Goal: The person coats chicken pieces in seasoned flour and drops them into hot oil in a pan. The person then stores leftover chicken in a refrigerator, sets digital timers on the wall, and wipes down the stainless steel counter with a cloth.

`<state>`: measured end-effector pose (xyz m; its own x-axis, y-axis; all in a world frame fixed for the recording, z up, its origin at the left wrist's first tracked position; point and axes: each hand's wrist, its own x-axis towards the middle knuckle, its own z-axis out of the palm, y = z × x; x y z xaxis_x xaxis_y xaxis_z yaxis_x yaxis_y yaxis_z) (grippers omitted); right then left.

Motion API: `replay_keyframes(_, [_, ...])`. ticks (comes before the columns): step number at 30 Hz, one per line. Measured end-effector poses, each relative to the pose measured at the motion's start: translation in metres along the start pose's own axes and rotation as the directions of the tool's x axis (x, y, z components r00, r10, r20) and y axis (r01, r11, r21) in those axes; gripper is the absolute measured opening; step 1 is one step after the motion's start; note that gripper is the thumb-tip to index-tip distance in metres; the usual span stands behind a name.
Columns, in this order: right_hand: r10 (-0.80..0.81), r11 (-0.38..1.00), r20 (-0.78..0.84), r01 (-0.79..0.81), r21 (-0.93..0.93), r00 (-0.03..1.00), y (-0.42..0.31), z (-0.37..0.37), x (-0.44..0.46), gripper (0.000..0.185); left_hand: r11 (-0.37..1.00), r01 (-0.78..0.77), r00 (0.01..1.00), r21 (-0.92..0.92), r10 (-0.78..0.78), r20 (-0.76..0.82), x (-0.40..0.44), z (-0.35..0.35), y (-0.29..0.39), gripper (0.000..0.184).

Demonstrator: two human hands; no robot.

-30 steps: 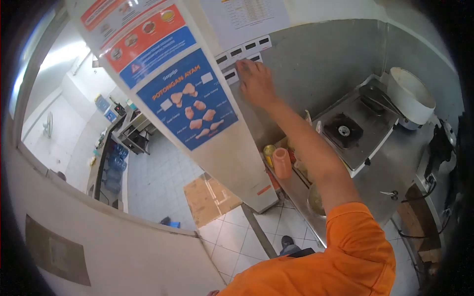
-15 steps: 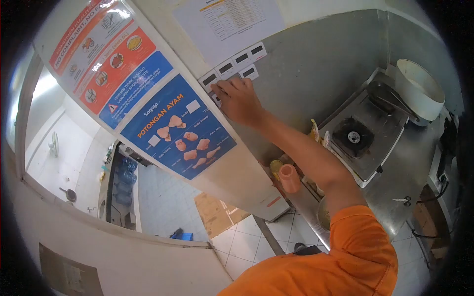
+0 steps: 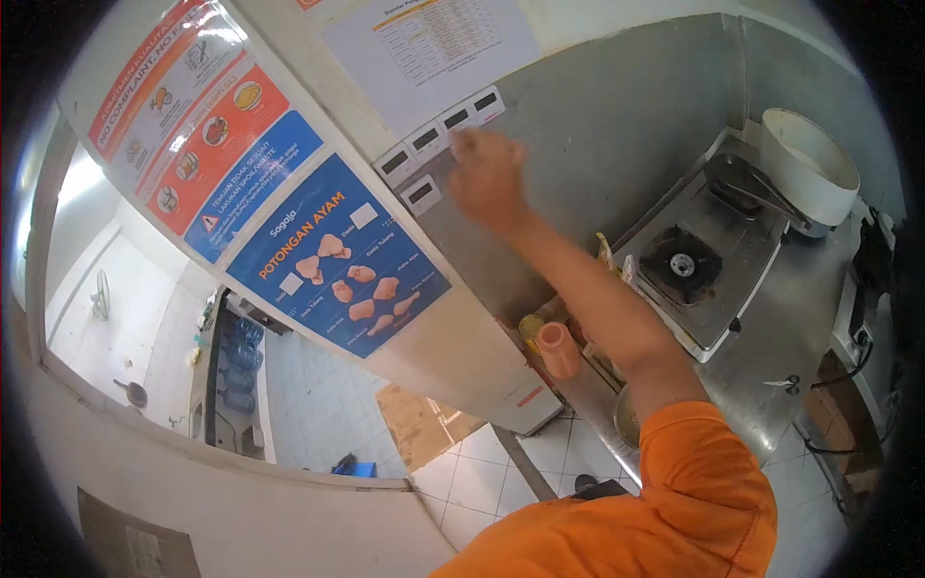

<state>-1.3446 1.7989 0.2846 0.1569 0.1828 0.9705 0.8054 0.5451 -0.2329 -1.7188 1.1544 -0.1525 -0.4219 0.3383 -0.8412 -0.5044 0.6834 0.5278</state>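
Note:
My right hand, at the end of a bare forearm, is raised in front of the grey metal wall panel. Motion smears its fingers, so I cannot make out their shape or any contact. Just beyond the fingertips, small white digital timers with dark displays form a slanted row on the wall. Below that row, another timer shows to the left of the hand. The hand covers part of the lower row. My left hand is out of view.
A blue chicken-cuts poster hangs on the white column. At right, a gas stove stands on the steel counter with a large white pot behind it. A pink cup, a tin and scissors are nearby.
My right hand has moved right along the timers, uncovering the lower-left one and covering the lower-right one. The view has shifted slightly.

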Motion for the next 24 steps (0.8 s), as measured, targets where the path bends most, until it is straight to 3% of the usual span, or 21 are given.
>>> replay_keyframes(4, [0.108, 0.988, -0.005, -0.108, -0.115, 0.994, 0.051, -0.001, 0.009, 0.046, 1.000, 0.004, 1.000, 0.011, -0.004, 0.002, 0.000, 0.000, 0.002, 0.031])
replay_keyframes(7, [0.032, 0.993, 0.104, -0.020, -0.114, 0.994, 0.064, -0.008, 0.012, 0.047, 1.000, 0.009, 1.000, 0.018, -0.009, 0.001, 0.000, 0.000, 0.003, 0.031])
replay_keyframes(24, [-0.187, 0.951, 0.105, 0.207, -0.232, 0.977, 0.072, -0.004, 0.014, 0.044, 0.998, 0.013, 1.000, 0.058, -0.014, 0.012, -0.005, 0.000, -0.001, 0.031])
